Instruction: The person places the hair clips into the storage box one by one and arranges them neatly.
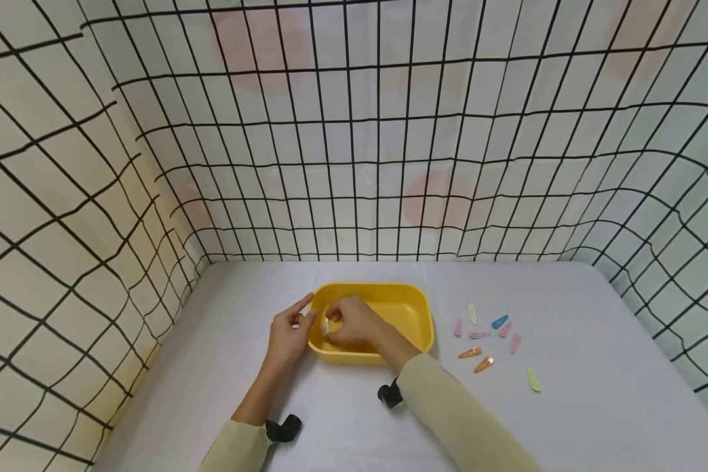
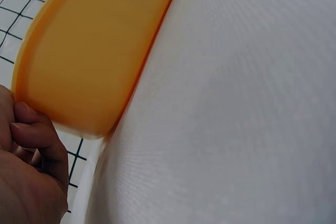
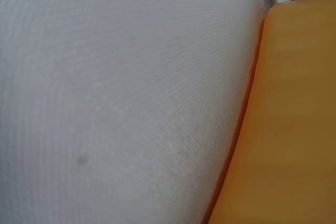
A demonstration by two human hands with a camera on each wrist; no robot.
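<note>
A yellow plastic tray (image 1: 398, 354) lies on the white table. My left hand (image 1: 289, 337) grips its left end by the rim, with the thumb at the edge and the index finger stretched along the corner. In the left wrist view the curled fingers (image 2: 44, 135) lie against the tray's end wall. Inside the tray, at its left end, my right hand (image 1: 354, 321) reaches down and pinches a small white hair clip (image 1: 326, 326). The right wrist view shows the tray's outer side wall (image 3: 289, 119) and hides the right hand.
Right of the tray lie several snap hair clips: a white clip (image 1: 472, 314), a blue clip (image 1: 499, 322), pink ones (image 1: 516, 343), orange ones (image 1: 484, 364) and a green clip (image 1: 533, 379). A white backdrop with black grid netting (image 1: 360, 164) encloses the table's back and sides.
</note>
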